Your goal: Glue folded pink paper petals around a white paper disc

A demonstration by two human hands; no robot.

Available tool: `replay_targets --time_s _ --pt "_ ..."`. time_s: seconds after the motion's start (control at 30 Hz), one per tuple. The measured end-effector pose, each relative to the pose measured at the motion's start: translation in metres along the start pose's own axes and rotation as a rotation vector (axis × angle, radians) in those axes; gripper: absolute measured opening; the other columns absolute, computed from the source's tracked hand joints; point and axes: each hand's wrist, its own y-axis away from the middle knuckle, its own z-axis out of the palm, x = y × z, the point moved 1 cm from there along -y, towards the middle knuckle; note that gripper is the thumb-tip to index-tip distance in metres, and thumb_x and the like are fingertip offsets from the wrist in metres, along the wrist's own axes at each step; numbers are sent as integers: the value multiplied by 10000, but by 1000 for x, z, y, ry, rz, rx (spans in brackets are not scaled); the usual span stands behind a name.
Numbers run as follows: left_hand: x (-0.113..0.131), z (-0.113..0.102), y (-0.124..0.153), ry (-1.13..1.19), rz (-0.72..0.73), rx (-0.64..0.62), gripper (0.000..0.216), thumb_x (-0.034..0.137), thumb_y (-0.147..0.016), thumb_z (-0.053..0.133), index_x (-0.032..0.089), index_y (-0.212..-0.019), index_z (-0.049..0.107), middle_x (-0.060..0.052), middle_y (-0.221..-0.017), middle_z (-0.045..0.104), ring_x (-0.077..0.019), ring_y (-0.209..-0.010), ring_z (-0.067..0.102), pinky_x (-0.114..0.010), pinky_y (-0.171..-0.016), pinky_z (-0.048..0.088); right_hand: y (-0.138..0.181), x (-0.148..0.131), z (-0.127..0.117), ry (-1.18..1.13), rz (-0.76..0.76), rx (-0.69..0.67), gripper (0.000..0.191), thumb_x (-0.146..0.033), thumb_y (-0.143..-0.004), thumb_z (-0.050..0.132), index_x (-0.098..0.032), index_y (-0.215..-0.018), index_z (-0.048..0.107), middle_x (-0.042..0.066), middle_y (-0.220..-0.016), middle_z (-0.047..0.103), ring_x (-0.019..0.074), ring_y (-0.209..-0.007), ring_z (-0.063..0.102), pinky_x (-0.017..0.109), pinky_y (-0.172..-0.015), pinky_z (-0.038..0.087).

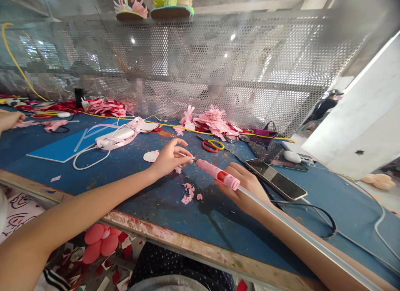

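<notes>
The left arm slants up from the lower left; at mid-frame the left hand (171,158) pinches a small pink piece (191,159) between thumb and finger. The right arm enters from the lower right, its hand (246,186) wrapped round the pink glue gun (208,169), right of centre, nozzle pointing left at the piece. Scraps (187,195) lie below.

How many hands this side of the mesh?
3: right hand around the glue gun, left hand by its tip, another person's hand at far left; more may be hidden.
</notes>
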Motion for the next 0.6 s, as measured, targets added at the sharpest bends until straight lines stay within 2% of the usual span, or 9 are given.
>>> replay_targets --time_s 0.6 --pt "1 1 1 6 -18 -4 410 186 -680 691 187 -971 402 -25 -791 675 -152 -658 669 -242 -559 500 -1 -1 0 31 -26 7 323 -383 -929 394 -217 -652 386 -4 -619 443 136 -565 399 252 -526 319"
